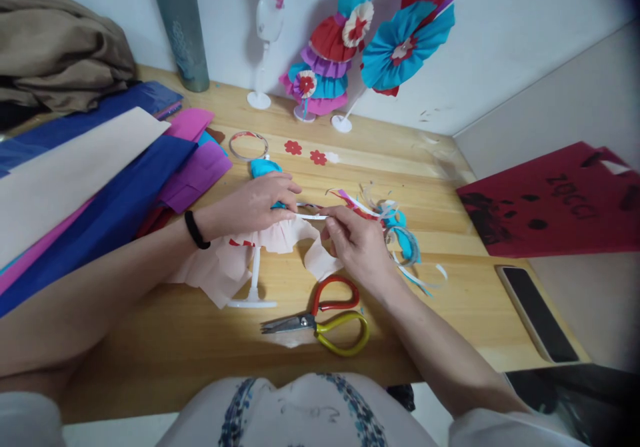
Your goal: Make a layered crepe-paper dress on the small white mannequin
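Note:
A small doll form on a white stand [255, 270] lies on its side, dressed in turquoise paper [264, 167] and a gathered pale pink crepe paper strip [280, 237]. My left hand [257, 200] is closed over its middle, pressing the gathers with the fingertips. A narrow white edge [311, 216] runs from there to my right hand [357, 237], whose thumb and forefinger pinch the free end of the crepe paper. Part of that strip hangs below the right fingers. Scissors [307, 322] with one red and one yellow handle lie in front, blades apart.
Two red paper flowers [293, 147] and a tape ring [249, 146] lie behind my hands. Paper-dressed forms [327, 67] stand by the wall. Folded coloured papers [195, 174] are at left. On the right are paper scraps [395, 217], a tape roll [409, 246], a phone [537, 314] and a red bag [550, 200].

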A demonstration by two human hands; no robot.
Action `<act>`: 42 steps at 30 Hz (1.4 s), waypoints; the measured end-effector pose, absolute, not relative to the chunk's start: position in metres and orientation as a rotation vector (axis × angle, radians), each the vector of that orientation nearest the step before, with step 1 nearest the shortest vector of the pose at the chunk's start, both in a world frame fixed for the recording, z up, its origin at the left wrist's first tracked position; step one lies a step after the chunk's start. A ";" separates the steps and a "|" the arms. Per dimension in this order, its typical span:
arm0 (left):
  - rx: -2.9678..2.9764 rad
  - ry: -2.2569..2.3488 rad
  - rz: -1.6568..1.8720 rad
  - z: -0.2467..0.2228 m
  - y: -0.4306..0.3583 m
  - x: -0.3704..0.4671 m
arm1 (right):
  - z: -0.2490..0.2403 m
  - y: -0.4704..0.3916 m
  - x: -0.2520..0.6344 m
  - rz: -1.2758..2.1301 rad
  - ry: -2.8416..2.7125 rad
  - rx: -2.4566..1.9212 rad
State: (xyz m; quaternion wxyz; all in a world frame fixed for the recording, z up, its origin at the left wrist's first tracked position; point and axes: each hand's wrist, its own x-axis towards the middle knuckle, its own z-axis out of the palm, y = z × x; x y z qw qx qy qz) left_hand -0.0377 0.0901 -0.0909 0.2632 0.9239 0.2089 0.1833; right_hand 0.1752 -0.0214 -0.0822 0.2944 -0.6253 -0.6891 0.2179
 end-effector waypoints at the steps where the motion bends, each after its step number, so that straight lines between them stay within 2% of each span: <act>1: 2.493 0.575 0.498 -0.090 0.090 -0.038 | -0.081 -0.022 0.174 0.520 -1.858 -1.668; 10: 2.545 0.560 0.447 -0.082 0.091 -0.040 | -0.079 -0.032 0.171 -0.050 -2.002 -1.655; 21: 2.457 0.719 0.510 -0.072 0.082 -0.038 | -0.078 -0.035 0.168 -0.212 -2.008 -1.603; 29: 2.523 0.649 0.532 -0.076 0.084 -0.040 | -0.079 -0.027 0.173 -0.139 -1.980 -1.677; 37: 2.627 0.637 0.493 -0.081 0.089 -0.041 | -0.082 -0.013 0.165 0.382 -1.779 -1.722; 42: 2.590 0.644 0.434 -0.074 0.092 -0.048 | -0.084 -0.016 0.162 0.370 -1.769 -1.705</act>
